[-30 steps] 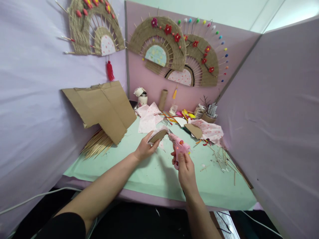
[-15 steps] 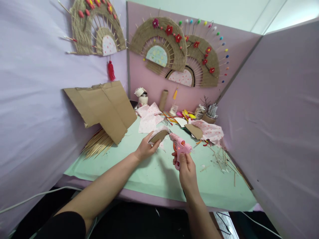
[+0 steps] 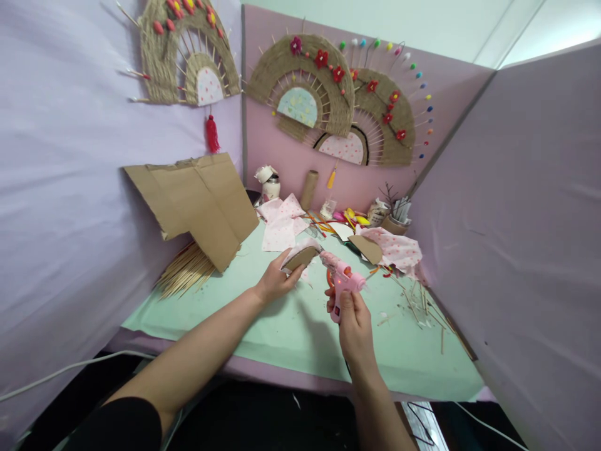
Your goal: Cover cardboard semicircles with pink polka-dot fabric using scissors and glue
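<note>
The right hand was curled tightly around the handle of a pink glue gun; the left hand gripped a curved cardboard piece, edged with pale fabric, just left of the glue gun and close at its nozzle, though whether they touched I could not tell; beneath the glue gun spread a table covered in pale green; well left of it a cardboard sheet overlapped a bundle of thin wooden sticks; right of it lay spotted fabric; beyond it rose a pink back panel, hung with twine fans, between lilac side walls.
</note>
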{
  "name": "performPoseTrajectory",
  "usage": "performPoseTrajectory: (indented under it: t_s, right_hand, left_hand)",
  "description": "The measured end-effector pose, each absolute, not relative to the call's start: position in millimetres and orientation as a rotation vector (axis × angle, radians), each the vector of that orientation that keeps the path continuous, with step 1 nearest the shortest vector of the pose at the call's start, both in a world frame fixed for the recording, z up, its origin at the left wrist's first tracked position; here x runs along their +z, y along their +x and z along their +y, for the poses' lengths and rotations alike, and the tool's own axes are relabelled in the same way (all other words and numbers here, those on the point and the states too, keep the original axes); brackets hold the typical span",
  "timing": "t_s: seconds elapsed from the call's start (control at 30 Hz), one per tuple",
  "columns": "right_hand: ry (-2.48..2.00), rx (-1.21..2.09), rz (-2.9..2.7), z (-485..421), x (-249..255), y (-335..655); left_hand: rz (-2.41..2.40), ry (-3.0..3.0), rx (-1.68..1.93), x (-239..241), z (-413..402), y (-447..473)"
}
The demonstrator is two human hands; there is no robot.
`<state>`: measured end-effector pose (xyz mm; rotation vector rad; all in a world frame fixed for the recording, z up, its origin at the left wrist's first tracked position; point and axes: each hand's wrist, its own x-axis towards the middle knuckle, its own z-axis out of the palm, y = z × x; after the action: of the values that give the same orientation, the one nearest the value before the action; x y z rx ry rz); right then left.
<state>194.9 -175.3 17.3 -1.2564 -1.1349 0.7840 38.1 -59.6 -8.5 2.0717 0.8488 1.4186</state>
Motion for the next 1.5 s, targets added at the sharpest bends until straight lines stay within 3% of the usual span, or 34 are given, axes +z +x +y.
performPoseTrajectory:
  t_s: [1.5]
  right_hand:
    - [-1.121,0.868,-1.14,-184.9,13.7,187.6]
  left_hand:
    - [0.847,2.101,1.404,-11.7,-56.6,37.8]
